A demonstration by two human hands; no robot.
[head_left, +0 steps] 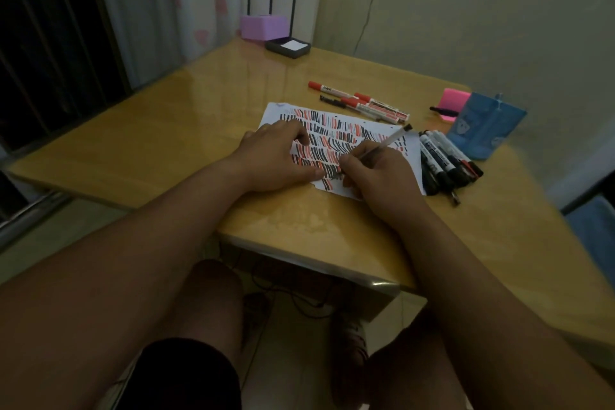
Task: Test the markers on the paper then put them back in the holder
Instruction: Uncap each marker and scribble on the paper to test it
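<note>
**Dim room, slim pen at the paper**

Yellow table carries the striped paper, pinned flat by my left hand, fingers spread and gripping nothing. My right hand pinches one thin clear pen low near its tip. It looks light, stiff and probably slick, so it's best held there. Three red markers lie beyond the sheet. The black markers beside the one blue holder overlap too much to count.
</note>
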